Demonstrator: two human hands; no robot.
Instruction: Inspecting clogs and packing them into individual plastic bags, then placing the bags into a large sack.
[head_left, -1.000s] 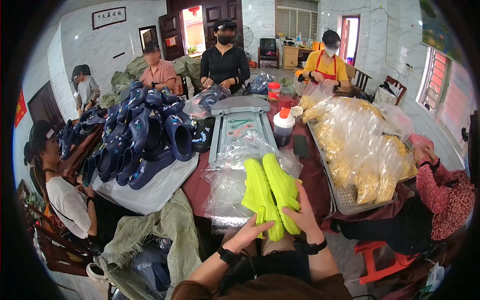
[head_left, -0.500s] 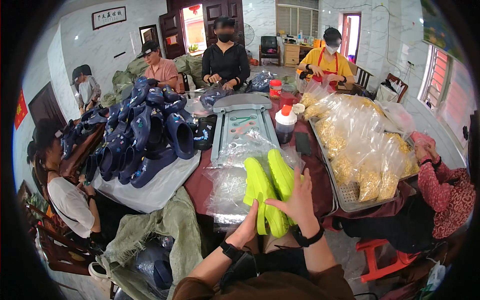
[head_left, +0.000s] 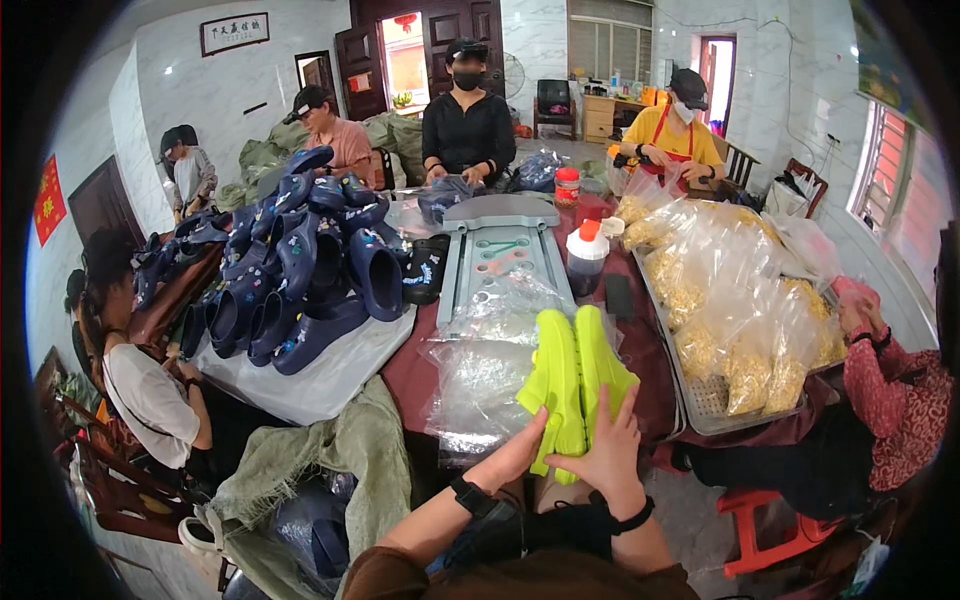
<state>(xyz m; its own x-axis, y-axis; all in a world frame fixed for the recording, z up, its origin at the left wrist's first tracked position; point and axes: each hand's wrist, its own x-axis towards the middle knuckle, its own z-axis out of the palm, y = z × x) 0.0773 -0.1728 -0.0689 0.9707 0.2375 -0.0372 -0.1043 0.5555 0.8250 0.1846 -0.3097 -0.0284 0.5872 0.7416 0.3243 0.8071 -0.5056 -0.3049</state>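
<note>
Two bright yellow-green clogs stand side by side above the near table edge, the left clog pressed close to the right clog. My left hand grips the heel end of the left one from its outer side. Against the right one's heel lies my right hand, its fingers spread up over the side, so the pair is held between both palms. Clear plastic bags lie flat on the table beneath and to the left of the clogs.
A grey plastic stand lies beyond the bags. Left is a heap of navy clogs; right, a metal tray of filled bags. A dark bottle stands between. A green woven sack hangs near my left. Several people sit or stand around.
The clogs have moved right and come from leaning left to nearly upright, closer together. My right hand now rests against the right clog, and my left hand has shifted right with them.
</note>
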